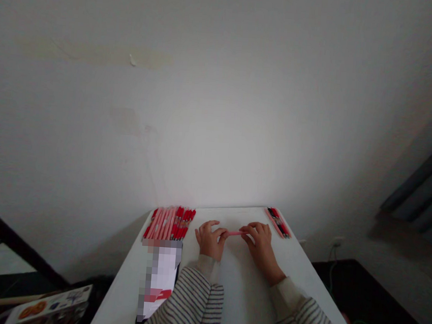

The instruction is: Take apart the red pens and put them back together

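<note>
A slim pink pen [236,233] lies level between my two hands, above the middle of the white table [244,292]. My left hand [211,239] pinches its left end between thumb and index finger, the other fingers lifted away. At the right end, thumb and fingertips of my right hand [260,244] close on it. The pen's tips are hidden by my fingers. To the left of my left hand, a row of pink and red pens [166,223] lies side by side. A smaller group of red, black and pink pens [279,222] rests at the far right corner.
A phone-like flat device [166,267] with a bright, partly pixelated screen lies on the table's left side, close to my left sleeve. A pale wall [220,108] stands behind the table. A printed box [50,308] is at lower left, and a cable [332,269] hangs at right.
</note>
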`<state>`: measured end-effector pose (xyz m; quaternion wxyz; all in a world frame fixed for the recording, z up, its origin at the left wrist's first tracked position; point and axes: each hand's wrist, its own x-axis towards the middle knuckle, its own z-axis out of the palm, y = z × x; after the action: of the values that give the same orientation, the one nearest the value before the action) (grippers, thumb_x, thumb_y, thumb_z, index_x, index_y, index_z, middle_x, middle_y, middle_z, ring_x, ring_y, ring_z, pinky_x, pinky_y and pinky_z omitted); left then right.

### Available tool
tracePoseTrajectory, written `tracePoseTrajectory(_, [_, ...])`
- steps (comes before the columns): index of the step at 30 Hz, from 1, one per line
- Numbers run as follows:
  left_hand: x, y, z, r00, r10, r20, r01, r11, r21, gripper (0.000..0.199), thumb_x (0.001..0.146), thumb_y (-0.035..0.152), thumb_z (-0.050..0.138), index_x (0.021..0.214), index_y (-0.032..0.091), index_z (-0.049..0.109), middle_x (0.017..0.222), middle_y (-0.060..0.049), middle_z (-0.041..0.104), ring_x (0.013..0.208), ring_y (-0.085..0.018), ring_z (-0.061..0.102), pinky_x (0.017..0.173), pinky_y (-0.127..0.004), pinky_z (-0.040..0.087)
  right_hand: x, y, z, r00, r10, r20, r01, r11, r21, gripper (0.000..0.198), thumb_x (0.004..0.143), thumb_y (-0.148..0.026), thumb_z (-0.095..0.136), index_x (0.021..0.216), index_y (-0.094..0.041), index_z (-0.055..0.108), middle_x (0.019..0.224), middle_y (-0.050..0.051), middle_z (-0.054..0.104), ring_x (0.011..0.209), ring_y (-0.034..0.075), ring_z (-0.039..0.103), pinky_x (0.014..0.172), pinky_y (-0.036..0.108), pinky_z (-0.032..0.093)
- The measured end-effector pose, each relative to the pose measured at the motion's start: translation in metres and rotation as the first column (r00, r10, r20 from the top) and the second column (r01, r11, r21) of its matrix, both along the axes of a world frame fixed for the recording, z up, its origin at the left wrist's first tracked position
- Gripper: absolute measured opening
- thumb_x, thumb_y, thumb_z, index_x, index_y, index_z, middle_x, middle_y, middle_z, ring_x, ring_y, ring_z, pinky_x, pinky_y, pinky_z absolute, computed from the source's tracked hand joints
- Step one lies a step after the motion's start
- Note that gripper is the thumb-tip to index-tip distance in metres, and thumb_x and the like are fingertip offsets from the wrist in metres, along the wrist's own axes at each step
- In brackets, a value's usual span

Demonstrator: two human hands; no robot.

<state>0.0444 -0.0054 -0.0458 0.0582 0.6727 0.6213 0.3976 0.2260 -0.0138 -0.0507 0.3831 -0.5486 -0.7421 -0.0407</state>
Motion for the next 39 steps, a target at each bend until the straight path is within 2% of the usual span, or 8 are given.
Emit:
tracePoseTrajectory(7, [-0.001, 0.001, -0.001, 1.000, 0.007, 0.014, -0.007, 0.999, 0.050, 0.007, 0.071, 0.038, 0.070, 0.076, 0.036, 0.074, 0.113, -0.001, 0.060, 0.113, -0.023, 0.047, 0.102, -0.050, 0.031, -0.001, 0.000, 0.000, 1.000, -0.011, 0.007, 0.011, 1.000, -0.010, 0.021, 0.091, -0.037, 0.045, 0.097, -0.030, 0.064, 0.102, 0.005, 0.059, 0.098, 0.022, 0.049, 0.091, 0.045, 0.036])
tracePoseTrajectory(13, [0.000, 0.000, -0.002, 0.999, 0.032, -0.024, -0.032, 0.999, -0.003, 0.019, 0.075, 0.040, 0.066, 0.092, 0.038, 0.072, 0.119, -0.003, 0.057, 0.113, -0.025, 0.045, 0.102, -0.052, 0.030, 0.003, 0.006, -0.006, 0.998, -0.031, -0.049, 0.031, 0.999, -0.005, 0.024, 0.091, -0.040, 0.044, 0.099, -0.029, 0.065, 0.101, 0.006, 0.059, 0.095, 0.022, 0.048, 0.088, 0.041, 0.036])
tracePoseTrajectory(19, [0.002, -0.002, -0.002, 0.995, 0.090, -0.045, -0.090, 0.996, -0.012, 0.014, 0.080, 0.037, 0.060, 0.085, 0.038, 0.073, 0.120, -0.002, 0.057, 0.113, -0.026, 0.044, 0.100, -0.054, 0.030, 0.005, 0.008, -0.008, 0.996, -0.055, -0.076, 0.055, 0.998, -0.004, 0.027, 0.091, -0.043, 0.044, 0.096, -0.027, 0.066, 0.099, 0.006, 0.060, 0.094, 0.022, 0.048, 0.087, 0.040, 0.036])
tracePoseTrajectory(25, [0.002, -0.002, 0.000, 0.991, 0.124, -0.049, -0.122, 0.992, 0.034, 0.008, 0.072, 0.033, 0.069, 0.077, 0.036, 0.074, 0.119, -0.001, 0.057, 0.114, -0.026, 0.042, 0.101, -0.052, 0.028, 0.006, 0.007, -0.008, 0.997, -0.060, -0.054, 0.059, 0.998, -0.017, 0.025, 0.091, -0.040, 0.043, 0.095, -0.028, 0.065, 0.099, 0.006, 0.060, 0.093, 0.022, 0.049, 0.086, 0.039, 0.036])
tracePoseTrajectory(29, [0.001, -0.002, 0.000, 0.991, 0.128, -0.031, -0.125, 0.990, 0.068, 0.009, 0.073, 0.035, 0.067, 0.078, 0.037, 0.074, 0.120, -0.001, 0.057, 0.115, -0.026, 0.040, 0.102, -0.051, 0.027, 0.006, 0.007, -0.010, 0.997, -0.059, -0.044, 0.058, 0.998, -0.033, 0.027, 0.092, -0.041, 0.042, 0.093, -0.028, 0.066, 0.097, 0.006, 0.061, 0.093, 0.022, 0.049, 0.085, 0.039, 0.037])
tracePoseTrajectory(35, [0.002, -0.001, -0.001, 0.990, 0.138, -0.032, -0.135, 0.988, 0.068, 0.011, 0.076, 0.038, 0.064, 0.079, 0.036, 0.074, 0.119, -0.001, 0.057, 0.114, -0.026, 0.041, 0.101, -0.051, 0.028, 0.008, 0.007, -0.008, 0.995, -0.041, -0.096, 0.041, 0.999, -0.001, 0.031, 0.090, -0.046, 0.045, 0.112, -0.030, 0.060, 0.103, 0.006, 0.059, 0.096, 0.022, 0.050, 0.086, 0.039, 0.038])
tracePoseTrajectory(39, [0.002, -0.002, -0.001, 0.990, 0.137, -0.031, -0.134, 0.989, 0.063, 0.012, 0.076, 0.040, 0.063, 0.079, 0.036, 0.074, 0.120, -0.002, 0.058, 0.114, -0.026, 0.042, 0.101, -0.051, 0.029, 0.010, 0.009, -0.009, 0.993, -0.023, -0.112, 0.022, 1.000, -0.010, 0.029, 0.089, -0.048, 0.047, 0.093, -0.026, 0.065, 0.097, 0.006, 0.060, 0.094, 0.022, 0.051, 0.085, 0.038, 0.038])
